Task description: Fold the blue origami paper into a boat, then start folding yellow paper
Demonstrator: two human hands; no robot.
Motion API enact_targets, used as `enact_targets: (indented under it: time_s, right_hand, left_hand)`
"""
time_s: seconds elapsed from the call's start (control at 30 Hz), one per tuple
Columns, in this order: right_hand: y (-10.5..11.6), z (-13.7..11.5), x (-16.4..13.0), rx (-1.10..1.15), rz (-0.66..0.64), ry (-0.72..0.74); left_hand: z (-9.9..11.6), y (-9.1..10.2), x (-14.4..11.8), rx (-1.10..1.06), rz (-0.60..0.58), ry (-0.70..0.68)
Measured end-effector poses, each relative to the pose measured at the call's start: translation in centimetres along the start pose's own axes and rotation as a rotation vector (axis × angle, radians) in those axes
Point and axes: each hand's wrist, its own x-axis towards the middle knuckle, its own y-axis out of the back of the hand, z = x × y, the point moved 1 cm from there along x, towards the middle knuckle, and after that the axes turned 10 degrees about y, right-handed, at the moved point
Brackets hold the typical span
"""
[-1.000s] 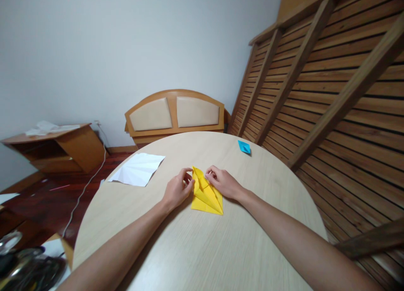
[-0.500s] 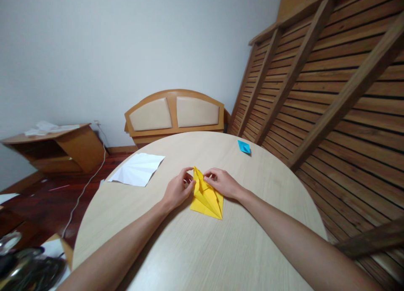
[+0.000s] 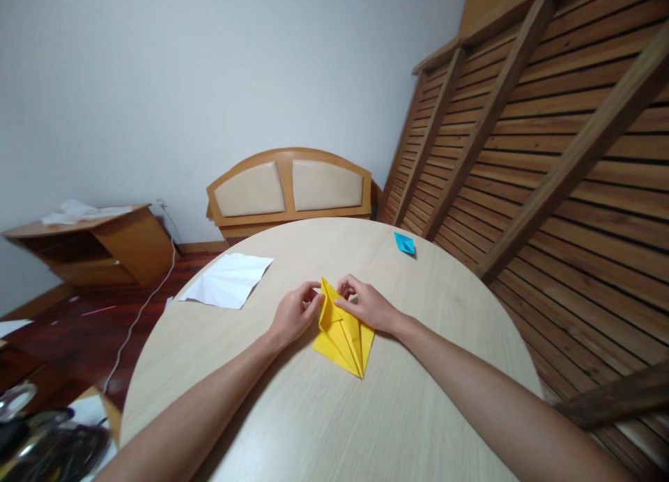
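Between my hands, a yellow sheet of folded origami paper (image 3: 342,339) lies on the round table, with creased flaps and a point at its far end. My left hand (image 3: 297,311) pinches the left edge close to that far point, thumb toward me. On the other side, my right hand (image 3: 368,304) grips the upper right edge, its thumb resting on top of the paper. The undersides of the fingers are partly hidden.
A creased white paper sheet (image 3: 227,280) lies at the table's left. Near the far right edge sits a small blue folded paper (image 3: 404,243). Beyond the round table (image 3: 428,398) stand a headboard (image 3: 288,158), a wooden cabinet (image 3: 125,249) and a slatted wooden panel (image 3: 523,154).
The yellow paper's near end has flattened and extended toward me, its near corner lower now. My right thumb has shifted slightly left over the paper. My left hand has barely moved.
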Motion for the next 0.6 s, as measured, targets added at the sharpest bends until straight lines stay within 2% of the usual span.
enact_targets:
  time_s: [0.2, 0.37, 0.6]
  right_hand:
    - [-0.02, -0.62, 0.07, -0.022, -0.071, 0.021]
    - [-0.01, -0.78, 0.02, -0.042, -0.105, 0.04]
    - [-0.09, -0.94, 0.08, -0.185, -0.125, 0.096]
  left_hand:
    - [0.59, 0.14, 0.1, -0.073, -0.013, 0.034]
    - [0.28, 0.07, 0.26, -0.071, 0.026, 0.061]
    - [-0.35, 0.25, 0.28, 0.105, 0.073, 0.122]
